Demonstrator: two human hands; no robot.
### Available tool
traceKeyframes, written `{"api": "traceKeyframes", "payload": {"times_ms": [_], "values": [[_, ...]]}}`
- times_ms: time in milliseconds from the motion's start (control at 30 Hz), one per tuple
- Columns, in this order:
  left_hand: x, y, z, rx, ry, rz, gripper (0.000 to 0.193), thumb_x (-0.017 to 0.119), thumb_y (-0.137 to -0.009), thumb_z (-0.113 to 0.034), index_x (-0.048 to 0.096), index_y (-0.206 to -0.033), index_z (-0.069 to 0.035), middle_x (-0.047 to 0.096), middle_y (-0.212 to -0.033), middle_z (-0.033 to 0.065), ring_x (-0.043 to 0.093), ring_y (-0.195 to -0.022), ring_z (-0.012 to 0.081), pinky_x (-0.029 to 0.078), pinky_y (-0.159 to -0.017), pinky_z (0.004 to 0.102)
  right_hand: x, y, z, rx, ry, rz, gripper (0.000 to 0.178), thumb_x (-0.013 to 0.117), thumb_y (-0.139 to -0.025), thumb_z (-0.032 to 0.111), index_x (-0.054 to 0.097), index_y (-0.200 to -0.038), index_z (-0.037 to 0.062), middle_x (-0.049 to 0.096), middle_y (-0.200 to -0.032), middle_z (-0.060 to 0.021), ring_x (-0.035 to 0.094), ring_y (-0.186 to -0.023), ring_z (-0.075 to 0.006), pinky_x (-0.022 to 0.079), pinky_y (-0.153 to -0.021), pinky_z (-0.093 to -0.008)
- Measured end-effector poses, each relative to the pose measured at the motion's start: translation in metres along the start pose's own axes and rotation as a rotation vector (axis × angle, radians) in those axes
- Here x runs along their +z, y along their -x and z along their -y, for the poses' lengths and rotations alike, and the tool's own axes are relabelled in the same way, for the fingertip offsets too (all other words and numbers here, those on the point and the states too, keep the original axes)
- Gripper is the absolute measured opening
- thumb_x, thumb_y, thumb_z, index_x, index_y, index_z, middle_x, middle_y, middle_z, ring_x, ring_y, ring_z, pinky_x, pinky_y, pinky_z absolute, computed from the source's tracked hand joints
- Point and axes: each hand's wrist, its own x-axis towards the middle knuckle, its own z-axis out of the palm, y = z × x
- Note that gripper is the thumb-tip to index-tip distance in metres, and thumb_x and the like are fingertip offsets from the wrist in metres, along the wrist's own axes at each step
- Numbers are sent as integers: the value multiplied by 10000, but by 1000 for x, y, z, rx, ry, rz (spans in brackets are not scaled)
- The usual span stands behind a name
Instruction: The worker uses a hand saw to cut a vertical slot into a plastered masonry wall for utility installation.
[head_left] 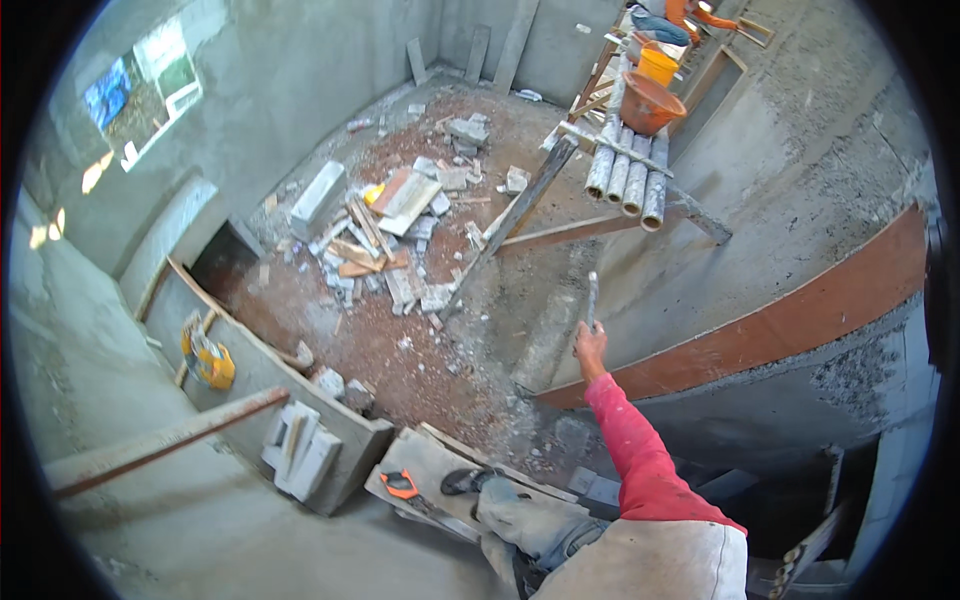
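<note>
My right hand [590,346], at the end of a red sleeve, reaches forward and is closed around a short grey stick-like tool [592,297]. The tool points up and away from me; its exact kind is not clear. Just right of the hand runs a long reddish-brown board [740,325] along the wall's edge. A handsaw [402,486] with an orange handle lies on the planks [405,455] beside my boot [468,482]. My left hand is out of the picture.
Below lies a heap of broken blocks and boards [400,225]. Poles [625,185] on a timber trestle [530,195] carry an orange basin [652,103] and a yellow bucket [658,65]. Beyond, another person [665,25] holds a wooden frame [756,33]. A yellow container [210,362] sits left.
</note>
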Motion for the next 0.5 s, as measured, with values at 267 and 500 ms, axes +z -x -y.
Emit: {"api": "traceKeyframes", "payload": {"times_ms": [267,500], "values": [[-2,-64,-72,-6,66,134,461,678,-918,-184,486,-1322,-72,619,-1034,81,609,-930,234,514,-830,367,-62,34,-155,554,-806,76,236,555,-997,349,486,-859,170,425,-605,31,419,-446,-112,294,-374,-264],[-14,-100,-82,31,99,213,466,679,-915,-169,485,-1327,-72,624,-1023,84,608,-921,236,516,-831,373,-99,123,-262,869,-1142,-51,178,453,-982,302,464,-851,182,461,-664,-23,456,-493,-169,331,-414,-335]]}}
